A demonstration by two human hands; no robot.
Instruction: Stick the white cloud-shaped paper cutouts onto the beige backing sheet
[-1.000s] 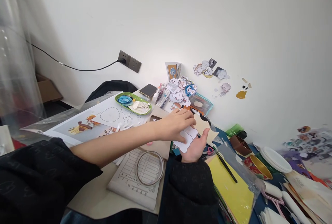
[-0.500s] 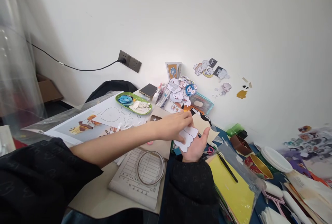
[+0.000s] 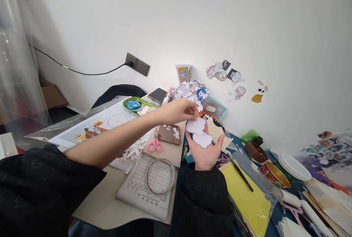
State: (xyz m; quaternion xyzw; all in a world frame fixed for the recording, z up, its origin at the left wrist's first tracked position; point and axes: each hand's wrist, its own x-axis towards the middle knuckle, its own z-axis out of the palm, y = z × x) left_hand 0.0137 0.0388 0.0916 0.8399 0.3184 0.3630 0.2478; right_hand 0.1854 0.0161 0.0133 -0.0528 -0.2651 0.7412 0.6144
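Observation:
My left hand (image 3: 188, 110) pinches the top edge of a white paper cutout (image 3: 195, 126) with a scalloped, cloud-like outline. Palm up under it lies my right hand (image 3: 205, 156), its fingers stretched out and thumb apart. A second white scalloped cutout (image 3: 202, 140) rests flat on that palm, partly overlapped by the first. To the left of the right hand, pink-handled scissors (image 3: 155, 145) lie beside a brown rounded case (image 3: 169, 134) with small stickers on it.
A green tray (image 3: 128, 104) holds blue and white paper pieces. White paper strips (image 3: 136, 149) lie near the scissors. A metal ring (image 3: 147, 178) rests on a printed pad (image 3: 132, 193). At right are yellow sheets (image 3: 247, 204), a black pen-like tool (image 3: 243, 176) and a gold-lined bowl (image 3: 277, 176).
My left hand has lifted up and away from the right palm with one cutout, uncovering the other. The left forearm rose, bringing the pink scissors and brown case into fuller view.

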